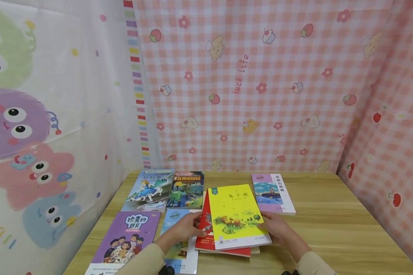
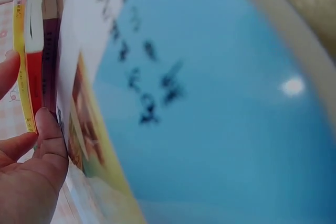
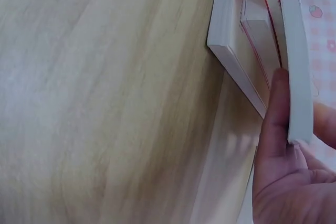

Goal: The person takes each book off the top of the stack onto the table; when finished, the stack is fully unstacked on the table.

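A yellow picture-covered book (image 1: 237, 214) lies slanted on top of a red book (image 1: 223, 251), with more book edges beneath. My right hand (image 1: 277, 228) pinches the yellow book at its lower right edge, thumb on the cover and fingers beneath the white pages (image 3: 300, 77). On the opposite side, my left hand (image 1: 186, 227) reaches across a blue-and-white book (image 1: 179, 263) to the pile, fingertips at the spines. The left wrist view shows them against the yellow spine (image 2: 23, 87) and red spine (image 2: 34, 77), with a dark purple spine (image 2: 50, 56) below.
At left lie a purple book (image 1: 137, 229), a light-blue book with a girl (image 1: 151, 189) and a green-blue comic-style book (image 1: 186, 191). A pink-and-white book (image 1: 272, 193) lies behind the pile to the right. Patterned curtains (image 1: 261, 114) enclose the wooden table (image 1: 347, 229).
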`<state>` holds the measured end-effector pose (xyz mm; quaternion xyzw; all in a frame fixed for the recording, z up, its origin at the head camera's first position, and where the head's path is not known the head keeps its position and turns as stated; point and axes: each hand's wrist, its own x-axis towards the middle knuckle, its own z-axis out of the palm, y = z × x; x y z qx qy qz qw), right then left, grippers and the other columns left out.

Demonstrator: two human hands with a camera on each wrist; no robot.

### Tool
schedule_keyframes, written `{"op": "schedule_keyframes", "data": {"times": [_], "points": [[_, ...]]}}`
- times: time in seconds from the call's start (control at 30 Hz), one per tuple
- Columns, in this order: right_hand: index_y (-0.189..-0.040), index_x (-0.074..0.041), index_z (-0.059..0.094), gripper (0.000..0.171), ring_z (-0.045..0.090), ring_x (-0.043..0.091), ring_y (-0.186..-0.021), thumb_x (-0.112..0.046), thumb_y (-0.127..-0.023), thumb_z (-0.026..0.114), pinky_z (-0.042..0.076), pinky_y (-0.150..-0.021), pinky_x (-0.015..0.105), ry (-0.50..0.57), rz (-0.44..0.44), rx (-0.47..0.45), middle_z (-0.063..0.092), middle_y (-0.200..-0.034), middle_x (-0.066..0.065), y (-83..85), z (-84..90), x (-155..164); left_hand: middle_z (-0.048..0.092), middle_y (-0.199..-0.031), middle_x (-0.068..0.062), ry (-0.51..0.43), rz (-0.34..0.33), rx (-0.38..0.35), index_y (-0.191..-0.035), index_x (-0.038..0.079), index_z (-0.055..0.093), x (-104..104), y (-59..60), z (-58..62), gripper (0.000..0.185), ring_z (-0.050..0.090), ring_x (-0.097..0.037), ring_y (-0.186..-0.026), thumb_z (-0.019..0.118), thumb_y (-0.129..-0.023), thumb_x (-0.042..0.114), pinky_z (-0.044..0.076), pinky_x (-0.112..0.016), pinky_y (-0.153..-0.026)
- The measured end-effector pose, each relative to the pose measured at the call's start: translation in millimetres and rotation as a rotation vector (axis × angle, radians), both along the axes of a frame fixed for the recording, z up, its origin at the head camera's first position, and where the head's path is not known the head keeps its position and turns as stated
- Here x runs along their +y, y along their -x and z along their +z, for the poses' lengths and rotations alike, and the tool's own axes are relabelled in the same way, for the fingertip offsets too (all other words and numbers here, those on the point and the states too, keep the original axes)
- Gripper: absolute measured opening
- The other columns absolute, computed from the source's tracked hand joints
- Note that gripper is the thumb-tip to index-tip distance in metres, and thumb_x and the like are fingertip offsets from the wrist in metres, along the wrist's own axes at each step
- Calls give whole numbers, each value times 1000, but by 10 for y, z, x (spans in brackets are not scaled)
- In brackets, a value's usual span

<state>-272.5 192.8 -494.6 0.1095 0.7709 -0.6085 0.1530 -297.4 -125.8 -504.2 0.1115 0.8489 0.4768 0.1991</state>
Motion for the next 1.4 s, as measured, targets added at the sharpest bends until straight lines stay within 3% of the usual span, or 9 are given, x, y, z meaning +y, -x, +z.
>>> {"op": "schedule_keyframes", "data": {"times": [0.3,0.47,0.77,1.03,1.4], "points": [[-150,7,34,57,68,25,-84,2,-96,51,57,-71,39,106,-40,64,67,-109,18,35,-73,32,55,-107,-7,34,-2,9,-150,-4,35,40,-35,2,83,50,-24,-95,81,-82,7,47,-44,-87],[-149,7,35,56,69,27,-85,4,-96,51,57,-72,38,188,-51,141,65,-117,22,40,-36,98,54,-107,-7,26,-3,14,-151,-5,33,72,-36,-11,85,49,-24,-93,82,-82,7,46,-42,-83],[-154,2,27,62,69,23,-84,0,-98,52,57,-72,35,250,-61,173,62,-123,22,53,12,263,55,-106,-7,-11,-3,-5,-151,-6,33,61,-41,-64,86,50,-23,-92,81,-81,4,47,-42,-82],[-157,-2,22,62,68,20,-86,-6,-102,50,57,-73,34,235,-81,150,63,-122,17,116,65,450,56,-105,-7,-38,-4,-4,-151,-5,33,87,-35,-57,84,51,-23,-92,80,-82,3,48,-43,-82],[-159,-3,13,66,68,14,-88,-10,-104,48,56,-74,32,218,-53,175,54,-137,20,251,190,835,55,-104,-8,-47,-3,6,-151,-5,32,57,4,-17,84,50,-23,-89,79,-82,0,47,-39,-79]]}}
